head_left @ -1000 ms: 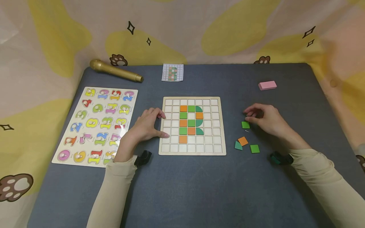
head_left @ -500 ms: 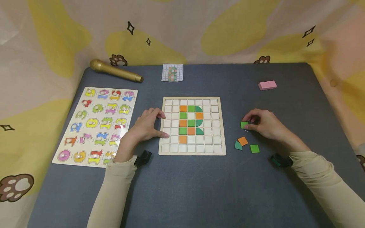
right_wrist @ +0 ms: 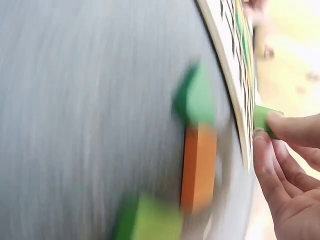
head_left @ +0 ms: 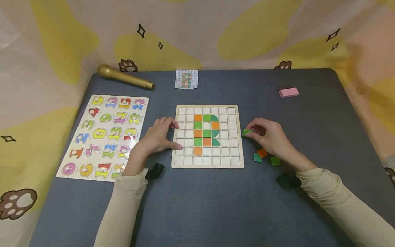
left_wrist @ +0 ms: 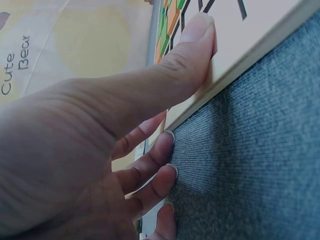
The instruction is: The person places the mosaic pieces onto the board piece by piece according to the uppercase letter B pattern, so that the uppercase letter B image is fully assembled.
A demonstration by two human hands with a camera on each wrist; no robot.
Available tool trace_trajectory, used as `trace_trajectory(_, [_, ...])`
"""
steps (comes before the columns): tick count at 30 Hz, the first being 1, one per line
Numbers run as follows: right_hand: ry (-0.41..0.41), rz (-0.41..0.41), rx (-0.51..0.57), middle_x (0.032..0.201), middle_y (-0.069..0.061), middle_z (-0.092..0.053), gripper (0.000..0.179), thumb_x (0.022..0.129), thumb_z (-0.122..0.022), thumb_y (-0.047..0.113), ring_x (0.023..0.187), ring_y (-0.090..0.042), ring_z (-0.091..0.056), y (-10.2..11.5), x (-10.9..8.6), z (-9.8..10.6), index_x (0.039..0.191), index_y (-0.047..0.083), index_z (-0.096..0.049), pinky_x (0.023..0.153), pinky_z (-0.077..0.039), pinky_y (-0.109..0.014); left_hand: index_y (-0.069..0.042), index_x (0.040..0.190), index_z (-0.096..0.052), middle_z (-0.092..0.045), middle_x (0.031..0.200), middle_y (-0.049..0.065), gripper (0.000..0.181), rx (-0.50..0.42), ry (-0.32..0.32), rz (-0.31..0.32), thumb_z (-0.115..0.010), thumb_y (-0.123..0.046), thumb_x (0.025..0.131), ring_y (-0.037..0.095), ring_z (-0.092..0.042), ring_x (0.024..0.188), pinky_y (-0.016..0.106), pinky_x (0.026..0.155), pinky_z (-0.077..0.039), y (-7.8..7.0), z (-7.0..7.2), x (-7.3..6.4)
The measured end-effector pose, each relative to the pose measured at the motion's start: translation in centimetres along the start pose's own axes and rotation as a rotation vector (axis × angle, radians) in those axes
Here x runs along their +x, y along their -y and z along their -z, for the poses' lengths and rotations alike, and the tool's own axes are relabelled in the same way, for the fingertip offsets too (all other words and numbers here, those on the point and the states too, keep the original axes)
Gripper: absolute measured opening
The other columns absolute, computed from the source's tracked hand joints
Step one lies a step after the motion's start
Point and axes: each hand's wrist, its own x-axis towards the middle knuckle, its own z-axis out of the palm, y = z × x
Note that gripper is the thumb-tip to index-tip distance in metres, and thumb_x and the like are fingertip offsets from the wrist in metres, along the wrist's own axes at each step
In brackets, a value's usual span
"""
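Note:
A wooden grid board (head_left: 228,161) with orange, green and teal tiles set in its middle columns lies on the table. My left hand (head_left: 158,134) rests at its left edge, the thumb on top of the frame and the fingers spread along the side, as the left wrist view also shows. Just right of the board, my right hand (head_left: 270,135) pinches a green square tile (head_left: 246,132) between thumb and fingers; the right wrist view shows this tile (right_wrist: 266,119) tilted. Below that hand lie an orange tile (head_left: 262,153), a teal tile (head_left: 257,157) and a green tile (head_left: 275,161).
A number puzzle board (head_left: 102,137) lies on the left. Behind it is a gold microphone (head_left: 126,77). A small pattern card (head_left: 186,79) lies at the back, and a pink block (head_left: 288,92) at the back right. A patterned cloth (head_left: 197,34) hangs behind the table.
My right hand has taken hold of the green square tile, lifted it off the table and carried it left towards the board. My left hand has stayed in place.

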Motion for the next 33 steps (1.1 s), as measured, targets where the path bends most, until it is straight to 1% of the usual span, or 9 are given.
trace_trajectory(4, [0.084, -0.008, 0.086, 0.097, -0.009, -0.074, 0.018, 0.090, -0.081, -0.002, 0.084, -0.019, -0.067, 1.9, 0.1, -2.0, 0.106, 0.004, -0.078, 0.074, -0.053, -0.017, -0.012, 0.126, -0.055, -0.052, 0.132, 0.014, 0.067, 0.002, -0.001, -0.004, -0.097, -0.031, 0.077, 0.035, -0.042, 0.127, 0.061, 0.111, -0.032, 0.0, 0.0, 0.0])
trace_trajectory(7, [0.133, -0.002, 0.132, 0.095, -0.008, -0.075, 0.016, 0.091, -0.081, -0.001, 0.083, -0.018, -0.067, 3.0, 0.1, -3.3, 0.106, 0.004, -0.078, 0.073, -0.054, -0.021, -0.012, 0.126, -0.055, -0.052, 0.132, 0.015, 0.067, 0.000, -0.001, -0.005, -0.097, -0.030, 0.077, 0.035, -0.043, 0.127, 0.062, 0.112, -0.032, 0.0, 0.0, 0.0])
trace_trajectory(13, [0.179, 0.041, 0.174, 0.090, -0.003, -0.075, 0.015, 0.088, -0.083, 0.000, 0.080, -0.014, -0.067, 4.4, 0.2, -5.2, 0.100, 0.007, -0.079, 0.073, -0.055, -0.025, -0.012, 0.126, -0.055, -0.052, 0.132, 0.015, 0.068, -0.003, 0.000, -0.007, -0.097, -0.031, 0.077, 0.035, -0.043, 0.127, 0.062, 0.111, -0.032, 0.1, 0.0, 0.0])
trace_trajectory(18, [0.202, 0.057, 0.137, 0.089, -0.002, -0.075, 0.014, 0.087, -0.085, 0.003, 0.079, -0.013, -0.065, 4.9, 0.2, -5.9, 0.099, 0.009, -0.080, 0.072, -0.053, -0.025, -0.012, 0.126, -0.055, -0.052, 0.132, 0.014, 0.068, -0.001, -0.001, -0.006, -0.097, -0.031, 0.077, 0.035, -0.043, 0.127, 0.061, 0.111, -0.032, 0.1, 0.0, 0.1])
trace_trajectory(22, [0.212, 0.054, 0.095, 0.093, -0.001, -0.076, 0.014, 0.087, -0.086, 0.005, 0.085, -0.014, -0.065, 5.0, 0.3, -6.0, 0.099, 0.010, -0.082, 0.076, -0.053, -0.028, -0.013, 0.126, -0.055, -0.052, 0.131, 0.014, 0.067, -0.001, -0.001, -0.007, -0.097, -0.031, 0.077, 0.034, -0.042, 0.127, 0.061, 0.111, -0.032, 0.1, 0.0, 0.1])
trace_trajectory(25, [0.214, 0.063, 0.073, 0.095, 0.000, -0.076, 0.013, 0.086, -0.087, 0.007, 0.088, -0.015, -0.062, 5.0, 0.4, -5.9, 0.098, 0.012, -0.084, 0.077, -0.051, -0.029, -0.013, 0.126, -0.055, -0.052, 0.132, 0.014, 0.068, -0.001, -0.002, -0.006, -0.098, -0.031, 0.077, 0.034, -0.042, 0.127, 0.061, 0.111, -0.032, 0.2, 0.0, 0.1])
trace_trajectory(30, [0.213, 0.062, 0.062, 0.095, 0.000, -0.071, 0.010, 0.088, -0.086, 0.007, 0.084, -0.016, -0.056, 5.0, 0.4, -6.0, 0.096, 0.013, -0.084, 0.071, -0.045, -0.028, -0.013, 0.126, -0.055, -0.052, 0.132, 0.014, 0.067, 0.002, -0.003, -0.007, -0.097, -0.031, 0.077, 0.035, -0.042, 0.128, 0.061, 0.111, -0.032, 0.2, -0.1, 0.1])
trace_trajectory(33, [0.207, 0.041, 0.041, 0.097, -0.001, -0.068, 0.010, 0.087, -0.087, 0.008, 0.085, -0.017, -0.056, 5.1, 0.4, -6.1, 0.094, 0.013, -0.083, 0.073, -0.046, -0.030, -0.013, 0.126, -0.055, -0.052, 0.133, 0.014, 0.067, 0.002, -0.003, -0.006, -0.097, -0.031, 0.077, 0.035, -0.042, 0.128, 0.061, 0.112, -0.032, 0.3, -0.1, 0.1])
